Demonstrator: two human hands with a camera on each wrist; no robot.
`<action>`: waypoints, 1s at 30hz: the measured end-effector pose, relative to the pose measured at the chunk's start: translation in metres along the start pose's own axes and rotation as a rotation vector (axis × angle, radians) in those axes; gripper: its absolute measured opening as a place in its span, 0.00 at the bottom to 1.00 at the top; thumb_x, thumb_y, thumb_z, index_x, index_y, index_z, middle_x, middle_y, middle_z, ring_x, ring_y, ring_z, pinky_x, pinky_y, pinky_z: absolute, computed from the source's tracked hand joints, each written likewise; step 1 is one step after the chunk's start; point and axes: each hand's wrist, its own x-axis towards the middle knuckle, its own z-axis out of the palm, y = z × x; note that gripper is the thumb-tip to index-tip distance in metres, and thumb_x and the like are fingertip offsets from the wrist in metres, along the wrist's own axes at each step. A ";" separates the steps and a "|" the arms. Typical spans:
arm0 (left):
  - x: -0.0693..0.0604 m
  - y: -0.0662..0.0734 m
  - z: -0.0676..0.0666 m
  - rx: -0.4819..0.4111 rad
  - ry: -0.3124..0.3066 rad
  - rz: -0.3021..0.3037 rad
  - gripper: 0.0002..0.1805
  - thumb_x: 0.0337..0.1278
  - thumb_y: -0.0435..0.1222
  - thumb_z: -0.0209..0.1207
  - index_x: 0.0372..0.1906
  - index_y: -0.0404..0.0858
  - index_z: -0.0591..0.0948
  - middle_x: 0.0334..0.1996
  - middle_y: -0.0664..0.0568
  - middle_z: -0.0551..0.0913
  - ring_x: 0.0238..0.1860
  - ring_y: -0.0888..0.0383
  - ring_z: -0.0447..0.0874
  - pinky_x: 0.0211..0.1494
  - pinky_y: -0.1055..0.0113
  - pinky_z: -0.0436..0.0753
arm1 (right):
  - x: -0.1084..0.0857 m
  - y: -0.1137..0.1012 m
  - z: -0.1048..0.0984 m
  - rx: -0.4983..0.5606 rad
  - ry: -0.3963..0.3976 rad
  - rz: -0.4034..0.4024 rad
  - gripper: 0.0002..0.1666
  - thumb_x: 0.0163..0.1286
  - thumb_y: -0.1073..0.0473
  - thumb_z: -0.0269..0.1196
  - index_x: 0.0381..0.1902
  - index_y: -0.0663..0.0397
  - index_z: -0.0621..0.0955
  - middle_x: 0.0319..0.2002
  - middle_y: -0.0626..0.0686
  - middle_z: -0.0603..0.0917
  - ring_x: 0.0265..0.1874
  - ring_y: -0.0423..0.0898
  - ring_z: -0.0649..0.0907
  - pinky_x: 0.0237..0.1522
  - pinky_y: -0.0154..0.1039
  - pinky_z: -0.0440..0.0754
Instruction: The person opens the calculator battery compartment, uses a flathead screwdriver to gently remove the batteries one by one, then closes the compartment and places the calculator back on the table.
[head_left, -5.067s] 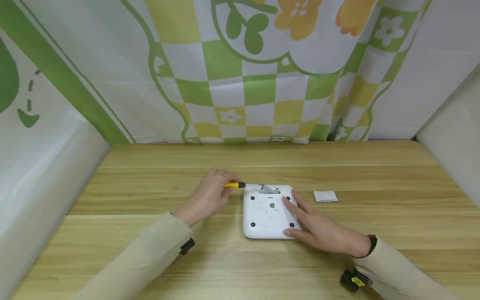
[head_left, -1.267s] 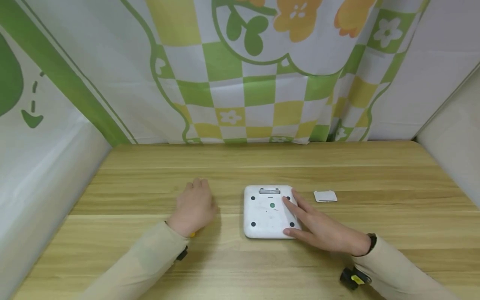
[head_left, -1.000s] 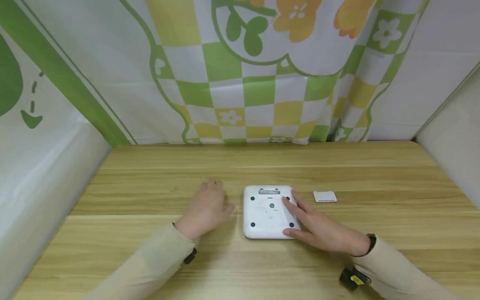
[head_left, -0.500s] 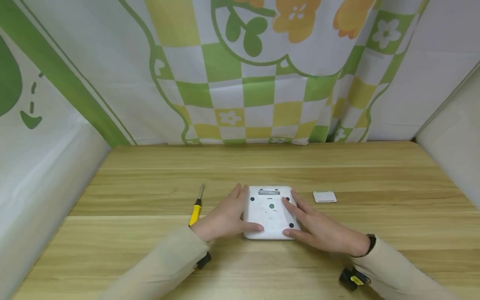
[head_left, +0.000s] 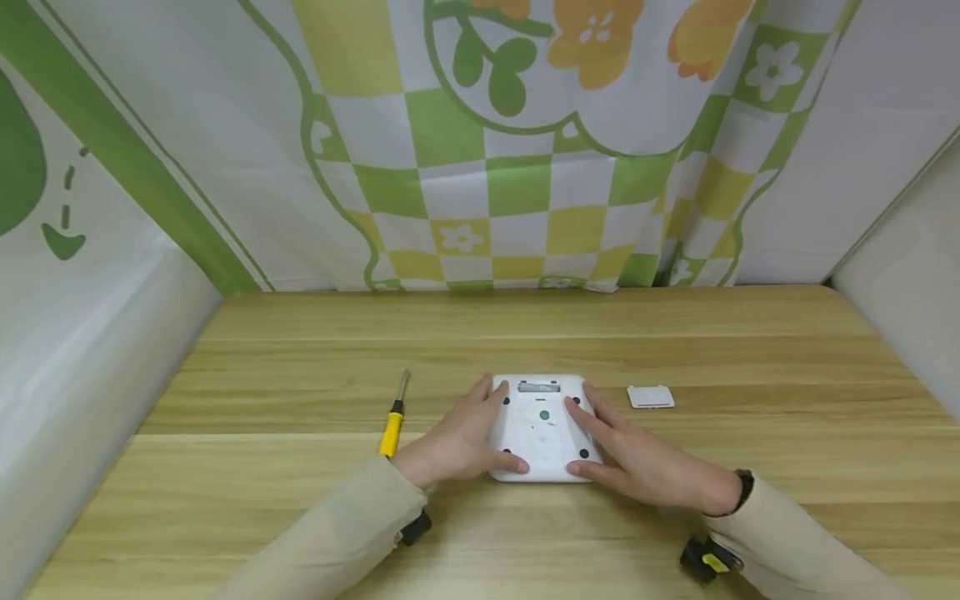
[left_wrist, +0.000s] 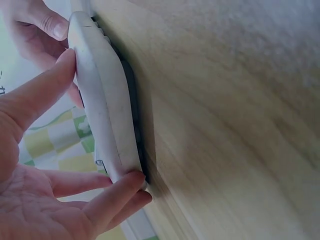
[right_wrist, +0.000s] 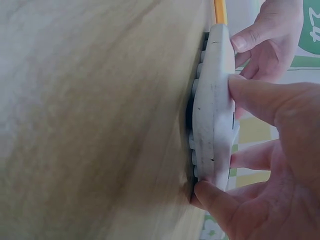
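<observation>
Left grip [head_left: 467,437], right grip [head_left: 637,457] on device [head_left: 546,437], far-end battery [head_left: 539,387] crosswise

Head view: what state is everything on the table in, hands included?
White plastic squarish device, underside up.
Silver cylindrical battery, exposed, uncovered.
Small white rectangular plastic cover, detached, lying right of the device.
Yellow-and-black screwdriver, lying loose left of the device.
Left hand, gripping the device's left edge.
Right hand, gripping the device's right edge.

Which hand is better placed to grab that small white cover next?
Probably the right hand. The white cover lies on its side of the white device, closer to it; the left hand grips the device's opposite edge, near the yellow screwdriver. Both hold the device.
</observation>
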 end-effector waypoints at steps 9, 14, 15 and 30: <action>0.001 0.001 0.001 0.003 -0.001 -0.009 0.55 0.42 0.44 0.73 0.73 0.30 0.55 0.74 0.32 0.45 0.73 0.38 0.49 0.74 0.47 0.55 | 0.001 -0.003 -0.004 -0.025 -0.014 -0.003 0.44 0.71 0.39 0.53 0.74 0.59 0.56 0.73 0.71 0.47 0.68 0.65 0.63 0.62 0.56 0.70; 0.002 0.002 0.001 -0.004 0.004 -0.012 0.56 0.40 0.43 0.74 0.72 0.30 0.56 0.74 0.32 0.46 0.73 0.37 0.50 0.73 0.47 0.55 | 0.005 -0.006 -0.011 -0.040 -0.048 0.016 0.45 0.69 0.40 0.56 0.73 0.60 0.57 0.73 0.71 0.49 0.68 0.64 0.63 0.62 0.55 0.70; 0.002 0.002 0.001 -0.004 0.005 -0.015 0.56 0.40 0.43 0.74 0.72 0.30 0.56 0.74 0.32 0.46 0.73 0.37 0.50 0.73 0.47 0.56 | 0.006 -0.007 -0.013 -0.046 -0.051 0.018 0.45 0.69 0.41 0.57 0.73 0.61 0.58 0.72 0.72 0.50 0.67 0.64 0.64 0.62 0.54 0.70; 0.002 0.006 -0.002 0.000 -0.014 -0.051 0.55 0.40 0.43 0.74 0.73 0.31 0.56 0.75 0.34 0.46 0.74 0.39 0.49 0.73 0.48 0.56 | 0.034 -0.018 -0.024 -0.164 0.133 0.115 0.17 0.61 0.57 0.68 0.47 0.59 0.84 0.48 0.58 0.83 0.38 0.46 0.83 0.36 0.40 0.81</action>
